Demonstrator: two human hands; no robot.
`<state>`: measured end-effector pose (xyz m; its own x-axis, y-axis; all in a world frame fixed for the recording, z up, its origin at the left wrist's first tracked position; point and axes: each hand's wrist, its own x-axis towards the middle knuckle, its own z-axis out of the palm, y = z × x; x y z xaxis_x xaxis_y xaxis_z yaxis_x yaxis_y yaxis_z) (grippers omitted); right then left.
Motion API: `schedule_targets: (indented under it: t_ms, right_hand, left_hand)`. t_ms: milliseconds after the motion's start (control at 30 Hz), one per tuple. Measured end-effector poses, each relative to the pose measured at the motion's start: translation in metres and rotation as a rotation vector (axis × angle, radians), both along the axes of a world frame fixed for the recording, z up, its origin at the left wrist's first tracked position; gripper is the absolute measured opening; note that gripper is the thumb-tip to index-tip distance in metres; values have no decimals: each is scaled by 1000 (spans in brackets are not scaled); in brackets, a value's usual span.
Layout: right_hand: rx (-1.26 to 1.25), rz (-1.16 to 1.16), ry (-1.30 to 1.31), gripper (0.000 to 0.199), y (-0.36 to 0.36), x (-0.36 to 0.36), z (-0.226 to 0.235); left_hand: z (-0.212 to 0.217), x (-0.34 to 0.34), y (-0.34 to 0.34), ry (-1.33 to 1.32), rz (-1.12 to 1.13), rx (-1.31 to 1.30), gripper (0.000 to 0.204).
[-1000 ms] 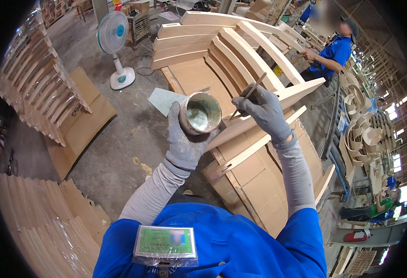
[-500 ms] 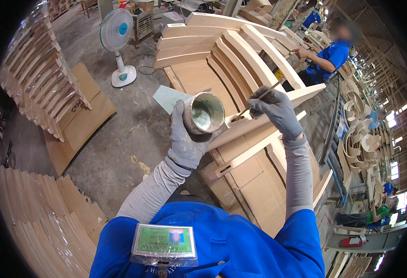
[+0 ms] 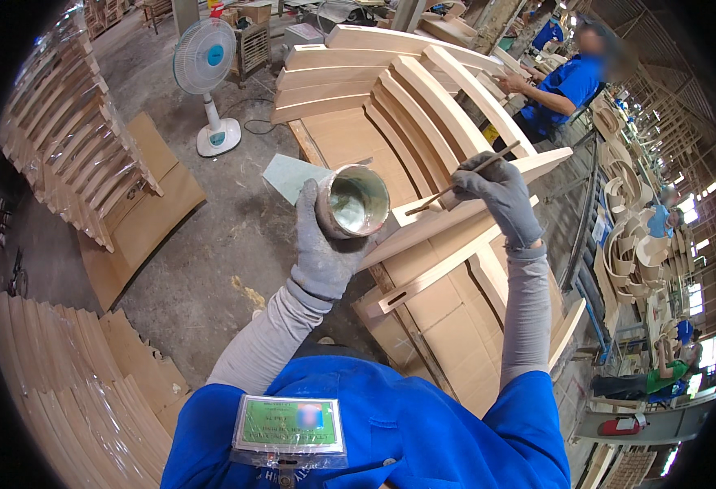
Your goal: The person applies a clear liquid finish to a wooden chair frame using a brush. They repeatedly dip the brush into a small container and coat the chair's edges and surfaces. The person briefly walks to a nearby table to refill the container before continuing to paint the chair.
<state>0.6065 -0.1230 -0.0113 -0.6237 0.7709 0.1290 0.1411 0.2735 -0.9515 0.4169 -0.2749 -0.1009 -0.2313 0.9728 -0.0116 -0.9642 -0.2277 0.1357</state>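
My left hand [image 3: 323, 248], in a grey glove, grips a round tin [image 3: 355, 202] holding pale greenish-white paste. My right hand [image 3: 501, 194], also gloved, holds a thin stick brush [image 3: 456, 183] whose tip rests on the end of a pale wooden rail [image 3: 464, 213]. That rail belongs to a curved wooden frame [image 3: 448, 301] lying in front of me. The tin is just left of the rail's end.
More curved wooden frames [image 3: 391, 90] are stacked beyond. A standing fan [image 3: 207, 73] is on the concrete floor at the left. Wrapped wooden parts [image 3: 81, 155] line the left side and bottom left. A person in blue [image 3: 566, 85] works at the far right.
My right hand has moved the brush out from the tin to the right, onto the end of the wooden rail. The tin stays held in my left hand.
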Motion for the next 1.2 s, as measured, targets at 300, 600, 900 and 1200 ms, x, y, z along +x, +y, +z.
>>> schedule_targets:
  t_ms: [300,600,900,1200]
  right_hand:
    - [38,-101,24,26,-4,21,5]
    - [259,-307,426,9,-115,-38,29]
    - [579,-130,179,16,-127,-186,-19]
    - [563,70,114,10,-105,-318,4]
  left_hand:
    - [2,-16,-11,81,41,-70,55]
    - [15,-59,-19,342,206,-37,51]
    - [21,-175,-18,472,221,52,49]
    - [19,-346,-27,468,431,-104,48]
